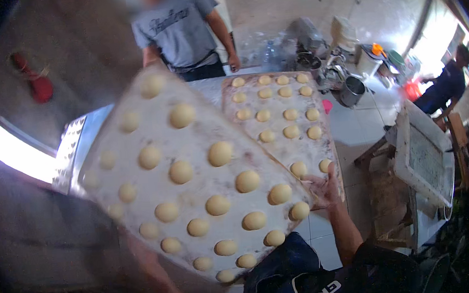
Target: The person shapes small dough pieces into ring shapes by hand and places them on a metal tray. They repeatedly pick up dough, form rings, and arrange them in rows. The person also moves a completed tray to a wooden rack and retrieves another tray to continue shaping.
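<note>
A floured, pale board (190,145) carrying rows of round yellow dough balls (217,205) is tilted up in front of me, off the table. My right hand (326,188) grips its right edge near the corner, fingers closed around it. From the lower left my left forearm (166,286) reaches to the board's left edge and bears it; the hand itself is mostly behind the board, its fingers hidden. Behind it, a second floured board (275,98) with more dough balls lies flat on the table. The far-left dough balls on my board look blurred.
Across the table stands a person in a grey shirt (176,26), one arm partly behind my board's far corner. At right are a wooden stand (382,206) with a white rectangular tub (443,170), a metal pot (351,90) on the floor, and another person (447,86) farther back.
</note>
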Demonstrator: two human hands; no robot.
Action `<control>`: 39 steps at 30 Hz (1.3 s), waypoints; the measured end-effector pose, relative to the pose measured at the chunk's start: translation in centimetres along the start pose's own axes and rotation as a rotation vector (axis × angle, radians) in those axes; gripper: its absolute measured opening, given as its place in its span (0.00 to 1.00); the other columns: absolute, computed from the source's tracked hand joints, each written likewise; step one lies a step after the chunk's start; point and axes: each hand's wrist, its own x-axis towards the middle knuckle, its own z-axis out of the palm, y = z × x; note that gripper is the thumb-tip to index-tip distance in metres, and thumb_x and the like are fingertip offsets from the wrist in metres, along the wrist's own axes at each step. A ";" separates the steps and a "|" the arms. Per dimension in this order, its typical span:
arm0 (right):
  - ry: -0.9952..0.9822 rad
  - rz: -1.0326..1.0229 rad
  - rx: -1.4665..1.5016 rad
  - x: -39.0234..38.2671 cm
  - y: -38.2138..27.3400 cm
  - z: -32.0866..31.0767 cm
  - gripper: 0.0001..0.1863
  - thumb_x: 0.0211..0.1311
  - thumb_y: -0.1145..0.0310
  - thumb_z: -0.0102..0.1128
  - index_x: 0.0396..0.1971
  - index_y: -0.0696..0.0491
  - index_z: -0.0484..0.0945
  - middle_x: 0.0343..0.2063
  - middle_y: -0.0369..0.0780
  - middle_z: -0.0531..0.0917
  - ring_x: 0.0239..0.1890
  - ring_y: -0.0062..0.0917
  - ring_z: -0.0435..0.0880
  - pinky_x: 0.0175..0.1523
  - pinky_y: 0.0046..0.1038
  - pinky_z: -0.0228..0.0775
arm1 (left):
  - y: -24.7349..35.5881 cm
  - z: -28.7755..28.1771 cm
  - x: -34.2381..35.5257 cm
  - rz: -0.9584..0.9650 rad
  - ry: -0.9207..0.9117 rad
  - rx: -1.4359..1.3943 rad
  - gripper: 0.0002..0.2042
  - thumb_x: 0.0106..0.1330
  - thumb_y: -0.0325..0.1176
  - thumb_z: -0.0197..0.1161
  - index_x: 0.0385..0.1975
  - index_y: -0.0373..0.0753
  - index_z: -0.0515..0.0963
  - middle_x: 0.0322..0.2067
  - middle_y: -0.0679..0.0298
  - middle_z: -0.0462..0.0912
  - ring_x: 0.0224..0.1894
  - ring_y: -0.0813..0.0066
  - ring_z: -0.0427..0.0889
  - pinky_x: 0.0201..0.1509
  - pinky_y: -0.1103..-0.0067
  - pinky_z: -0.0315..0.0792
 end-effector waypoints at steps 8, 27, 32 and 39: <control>0.591 -0.255 -1.066 -3.5 -3.9 -5.8 0.40 0.73 0.39 0.22 0.68 0.58 0.56 0.66 0.50 0.62 0.68 0.37 0.58 0.70 0.36 0.50 | -4.6 31.6 4.6 -0.007 -0.344 0.299 0.23 0.73 0.43 0.48 0.60 0.34 0.69 0.62 0.54 0.70 0.60 0.57 0.71 0.63 0.67 0.65; -0.240 -0.335 -1.576 5.5 11.9 9.5 0.16 0.56 0.78 0.61 0.46 0.56 0.73 0.30 0.43 0.76 0.32 0.31 0.76 0.37 0.32 0.70 | -8.8 7.0 -13.8 0.237 -0.140 0.527 0.05 0.56 0.26 0.62 0.32 0.35 0.78 0.30 0.58 0.80 0.35 0.66 0.79 0.43 0.72 0.72; -0.931 0.165 -1.170 7.4 26.4 12.9 0.13 0.59 0.82 0.57 0.44 0.57 0.79 0.27 0.40 0.82 0.29 0.23 0.82 0.37 0.27 0.75 | -10.6 -12.0 -31.5 -0.450 0.302 0.652 0.14 0.58 0.33 0.67 0.41 0.33 0.76 0.31 0.58 0.82 0.34 0.69 0.82 0.42 0.72 0.75; -1.580 0.207 -1.383 3.8 50.3 13.6 0.11 0.61 0.73 0.60 0.43 0.58 0.80 0.30 0.45 0.85 0.30 0.30 0.84 0.38 0.30 0.76 | -17.4 -22.3 -43.0 -0.417 0.952 0.137 0.12 0.65 0.36 0.62 0.35 0.32 0.81 0.24 0.59 0.83 0.23 0.72 0.81 0.29 0.75 0.77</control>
